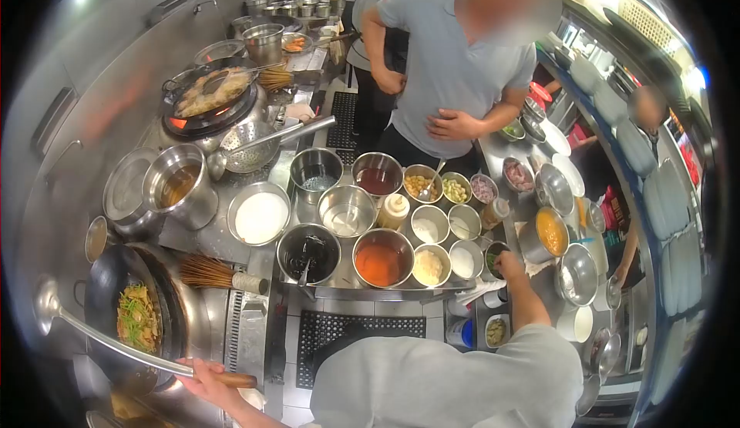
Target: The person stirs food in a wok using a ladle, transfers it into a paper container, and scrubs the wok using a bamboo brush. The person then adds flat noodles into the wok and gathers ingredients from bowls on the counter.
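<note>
My left hand (206,382) is closed round the handle of a long wok ladle (116,343), near its wooden end. The ladle's bowl hangs at the far left, past the wok's rim. Below the handle, a dark wok (105,274) on the stove holds yellow-brown food (139,318) with green strips. On the right, my right hand (506,264) reaches to a small metal container (493,252) of chopped greens. Its fingers are curled together at the greens; what they pinch is too small to make out.
Between my arms stand several metal pots, including red liquid (383,262), dark sauce (308,252) and white powder (258,217). A bamboo brush (216,271) lies beside the wok. A co-worker (462,66) stands across the counter. Another wok (212,93) sits over flame.
</note>
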{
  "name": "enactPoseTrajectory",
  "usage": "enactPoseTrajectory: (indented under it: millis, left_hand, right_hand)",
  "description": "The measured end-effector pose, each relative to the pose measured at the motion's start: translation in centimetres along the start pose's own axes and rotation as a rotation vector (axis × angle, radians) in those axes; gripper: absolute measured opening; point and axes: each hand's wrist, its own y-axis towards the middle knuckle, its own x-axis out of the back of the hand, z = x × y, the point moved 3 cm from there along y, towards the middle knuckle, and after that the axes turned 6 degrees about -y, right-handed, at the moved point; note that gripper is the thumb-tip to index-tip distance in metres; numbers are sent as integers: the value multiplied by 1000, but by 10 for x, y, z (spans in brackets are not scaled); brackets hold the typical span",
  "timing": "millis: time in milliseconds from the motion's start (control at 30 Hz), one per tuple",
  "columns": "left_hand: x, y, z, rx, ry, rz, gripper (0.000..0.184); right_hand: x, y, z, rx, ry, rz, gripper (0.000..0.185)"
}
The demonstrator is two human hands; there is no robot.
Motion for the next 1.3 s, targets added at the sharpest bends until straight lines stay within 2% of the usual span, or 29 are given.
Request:
enactPoseTrajectory:
  millis: [67, 233, 333, 367, 400, 433, 467, 500, 533, 567, 600, 633, 700, 767, 833, 900, 1000, 1033, 1067, 1100, 1133, 1167, 1200, 1233, 1300]
  left_hand:
    - [4, 0, 1, -7, 1, 13, 31]
    - [8, 5, -1, -16, -22, 10, 33]
    - [18, 14, 4, 21, 3, -22, 34]
    - [35, 21, 19, 10, -42, 38, 32]
    - [32, 21, 14, 32, -50, -12, 29]
    - [27, 22, 8, 38, -111, -36, 28]
    - [27, 24, 3, 7, -146, 14, 30]
    - [37, 31, 8, 49, -124, -23, 30]
    - [43, 36, 4, 34, -86, 9, 29]
    - [46, 42, 0, 27, -55, 60, 28]
    - [52, 46, -4, 23, -59, 76, 27]
    - [56, 48, -7, 25, -65, 106, 25]
    - [67, 51, -17, 18, -37, 101, 26]
    - [83, 53, -23, 10, -19, 88, 26]
    - [98, 52, -27, 34, -2, 64, 27]
    - [115, 54, -24, 20, 50, 85, 27]
    - [123, 54, -28, 32, 93, 53, 26]
    - [126, 52, -26, 35, 124, 45, 26]
    - [126, 49, -26, 29, 145, 38, 24]
    - [125, 46, -27, 22, 167, 32, 23]
    - [124, 43, -29, 13, 188, 26, 22]
    - [124, 40, -32, -9, 231, 10, 21]
    - [123, 37, -35, -31, 274, -6, 20]
    - [122, 36, -37, -54, 315, -23, 19]
    - [123, 32, -45, -167, 496, -103, 20]
  right_hand:
    - [11, -6, 8, -13, -17, -6, 9]
    - [15, -9, -1, -97, 125, -221, 13]
    - [11, -7, -9, -99, 135, -184, 15]
    - [-7, 0, -23, -58, 97, -212, 15]
    - [-10, -6, -22, 14, 71, -405, 14]
    - [-18, 5, -34, -29, -54, -266, 18]
    - [-34, 15, -57, 1, -44, -315, 23]
    - [-36, 23, -72, -111, 61, -134, 26]
    - [-25, 10, -62, -65, -28, -389, 25]
    - [-2, -1, -39, -140, 198, -271, 24]
    - [-2, 7, -55, -225, 103, -85, 31]
    - [-11, 7, -75, -263, 300, -152, 31]
    - [-24, 22, -126, -307, 410, -216, 28]
    - [-2, 38, -133, -146, 532, -521, 29]
    - [49, 27, -36, -83, 746, -608, 32]
    - [121, 0, 129, 209, 826, -602, 35]
    - [169, -30, 367, 452, 1168, -349, 28]
    - [167, -28, 427, 609, 1151, -330, 28]
    - [171, -46, 495, 719, 1215, -140, 24]
    - [182, -76, 565, 866, 1168, -85, 17]
    - [178, -87, 626, 1166, 1119, -235, 13]
    - [185, -108, 681, 1341, 1046, -166, 15]
    - [190, -137, 729, 1436, 1064, -157, 15]
    - [194, -156, 768, 1539, 898, -128, 17]
    - [169, -163, 833, 1808, 781, -347, 22]
